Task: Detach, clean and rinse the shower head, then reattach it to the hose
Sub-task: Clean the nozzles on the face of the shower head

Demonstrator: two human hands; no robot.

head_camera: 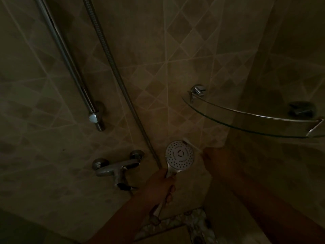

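The round white shower head [179,154] faces me, its chrome handle gripped in my left hand [162,184] low in the middle of the dim view. My right hand [213,155] holds a small white toothbrush [190,144] whose bristled end touches the upper right rim of the head's face. The metal hose [112,62] runs diagonally from the top down to just left of the head. Whether the hose is joined to the handle is hidden by my left hand.
A chrome mixer tap [116,169] sticks out of the tiled wall at lower left. A slide rail [68,59] runs along the wall above it. A curved glass corner shelf [246,122] hangs at the right, above my right forearm.
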